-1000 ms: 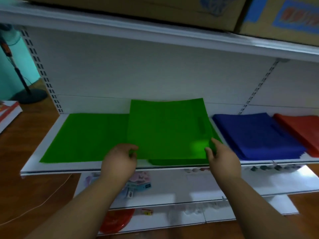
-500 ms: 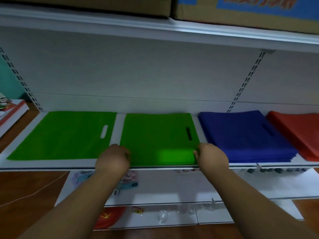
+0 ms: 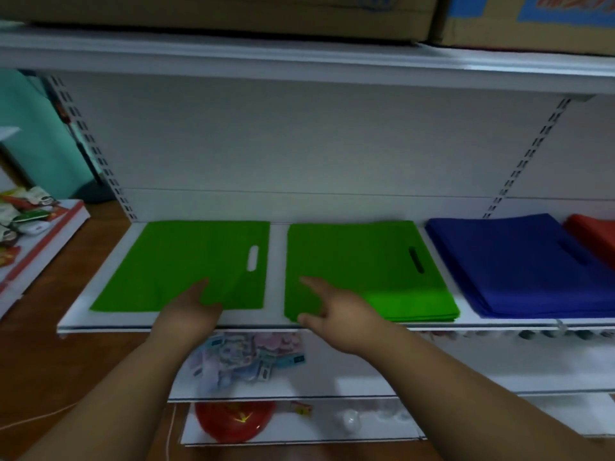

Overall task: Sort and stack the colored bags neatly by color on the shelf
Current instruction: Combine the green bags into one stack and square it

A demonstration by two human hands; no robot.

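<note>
Honestly nothing here is readable. The cardboard box (image 3: 532, 21) in the upper right of the frame has a blue panel with orange characters, but they're cut off by the frame edge and too blurry to make out. The packets (image 3: 246, 357) on the lower shelf, bottom centre, have small label tags with dark marks, also too blurred to read.

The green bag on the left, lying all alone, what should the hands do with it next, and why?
Probably grip the single green bag with the left hand, which already rests on its near edge, and lift it onto the green stack. The two lie apart on the shelf, and greens belong in one pile. The right hand hovers open over the stack.
</note>
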